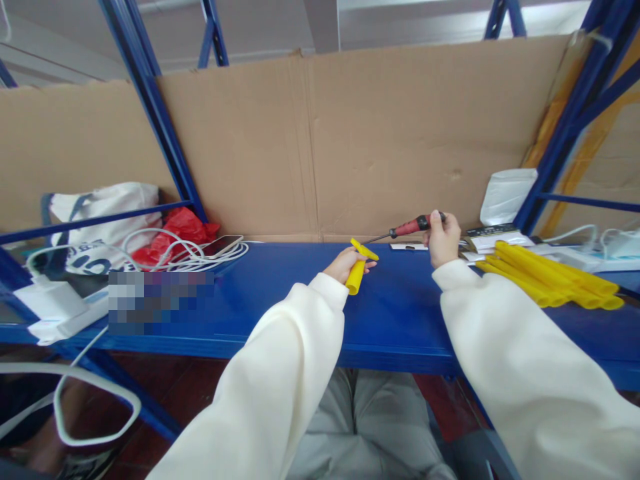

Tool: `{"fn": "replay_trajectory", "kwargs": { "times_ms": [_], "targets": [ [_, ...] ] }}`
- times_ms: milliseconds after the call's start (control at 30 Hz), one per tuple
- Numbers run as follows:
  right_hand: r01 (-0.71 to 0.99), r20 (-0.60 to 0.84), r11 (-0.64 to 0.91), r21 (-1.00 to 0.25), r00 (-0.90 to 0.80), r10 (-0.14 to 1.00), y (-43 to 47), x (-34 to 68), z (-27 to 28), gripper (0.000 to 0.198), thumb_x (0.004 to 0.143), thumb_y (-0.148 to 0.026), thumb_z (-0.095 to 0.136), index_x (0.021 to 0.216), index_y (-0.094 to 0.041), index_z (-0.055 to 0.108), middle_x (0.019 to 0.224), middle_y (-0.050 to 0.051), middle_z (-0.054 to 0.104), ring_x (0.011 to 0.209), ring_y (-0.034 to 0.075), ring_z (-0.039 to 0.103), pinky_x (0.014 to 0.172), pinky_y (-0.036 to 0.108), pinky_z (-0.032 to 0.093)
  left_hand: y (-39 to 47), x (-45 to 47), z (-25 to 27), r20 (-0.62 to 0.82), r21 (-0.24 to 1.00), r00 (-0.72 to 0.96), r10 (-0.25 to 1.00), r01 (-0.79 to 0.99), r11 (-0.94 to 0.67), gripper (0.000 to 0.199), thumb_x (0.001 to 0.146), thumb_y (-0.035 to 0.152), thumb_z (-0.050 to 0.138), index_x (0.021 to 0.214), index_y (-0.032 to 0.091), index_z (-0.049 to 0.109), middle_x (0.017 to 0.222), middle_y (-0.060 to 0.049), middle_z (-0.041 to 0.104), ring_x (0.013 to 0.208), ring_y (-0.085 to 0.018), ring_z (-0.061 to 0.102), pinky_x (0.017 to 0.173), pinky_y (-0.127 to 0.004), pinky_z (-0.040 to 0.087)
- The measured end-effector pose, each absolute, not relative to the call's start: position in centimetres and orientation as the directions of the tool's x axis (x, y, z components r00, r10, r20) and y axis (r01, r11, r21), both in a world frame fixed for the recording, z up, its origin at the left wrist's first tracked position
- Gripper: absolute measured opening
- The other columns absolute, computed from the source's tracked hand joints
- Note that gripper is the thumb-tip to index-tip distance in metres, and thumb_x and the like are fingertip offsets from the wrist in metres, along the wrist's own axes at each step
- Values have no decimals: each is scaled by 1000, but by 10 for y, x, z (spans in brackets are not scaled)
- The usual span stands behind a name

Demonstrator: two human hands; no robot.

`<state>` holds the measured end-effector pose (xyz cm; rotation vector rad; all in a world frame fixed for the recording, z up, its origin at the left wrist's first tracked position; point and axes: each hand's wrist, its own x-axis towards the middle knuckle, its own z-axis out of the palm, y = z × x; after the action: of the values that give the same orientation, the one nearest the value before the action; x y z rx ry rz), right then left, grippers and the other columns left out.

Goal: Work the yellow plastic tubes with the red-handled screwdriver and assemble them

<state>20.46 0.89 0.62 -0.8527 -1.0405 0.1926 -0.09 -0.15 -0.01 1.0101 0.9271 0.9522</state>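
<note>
Nearest, on the right, yellow tubes (555,275) are lying piled on the blue shelf (280,300); whether they are awaiting work or already finished, I cannot tell. At the middle, the left hand (341,264) is gripping a yellow T-shaped piece (355,279). Farther right, the right hand (444,241) is grasping a screwdriver (411,227), its shaft pointing at the crossbar (369,252); this piece is apparently being worked, not yet finished. Cardboard (400,133) is standing farthest.

Left fingers (350,257) hold a yellow tube (355,279) — a screwdriver (411,227) seemingly touching it.
</note>
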Motion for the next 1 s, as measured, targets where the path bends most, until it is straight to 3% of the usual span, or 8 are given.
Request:
{"fn": "replay_trajectory", "kwargs": {
  "times_ms": [367, 700, 833, 1000],
  "targets": [
    [215, 649, 649, -729, 519, 557, 14, 210, 3, 65, 63, -86, 53, 83, -25, 44, 52, -8, 38, 40, 12, 41, 39, 28, 29, -1, -1, -1, -185, 955, 292, 938, -172, 242, 61, 79, -5, 47, 135, 17, 43, 124, -15, 65, 67, -14, 71, 44, -18, 46],
    [169, 618, 627, -760, 488, 617, 3, 208, 13, 33, 76, -54, 60, 81, -24, 48, 48, -9, 41, 33, 10, 38, 34, 26, 26, -7, -1, 1, -185, 974, 241, 953, -88, 211, 63, 79, -5, 47, 137, 20, 40, 122, -13, 66, 72, -15, 72, 44, -17, 45],
    [96, 575, 624, -775, 515, 635, 2, 207, 16, 31, 73, -46, 68, 84, -23, 50, 53, -10, 47, 32, 7, 38, 32, 24, 27, -8, -1, 1, -175, 977, 222, 959, -81, 197, 62, 80, -4, 47, 137, 20, 39, 119, -13, 67, 69, -14, 72, 44, -17, 45],
    [-51, 514, 601, -798, 464, 721, 0, 208, 17, 38, 70, -51, 75, 80, -22, 52, 43, -12, 40, 31, 7, 38, 31, 20, 30, -8, -2, 1, -178, 976, 206, 962, -84, 199, 61, 80, -5, 47, 136, 19, 39, 117, -12, 67, 60, -12, 69, 45, -18, 45]
  ]
}}
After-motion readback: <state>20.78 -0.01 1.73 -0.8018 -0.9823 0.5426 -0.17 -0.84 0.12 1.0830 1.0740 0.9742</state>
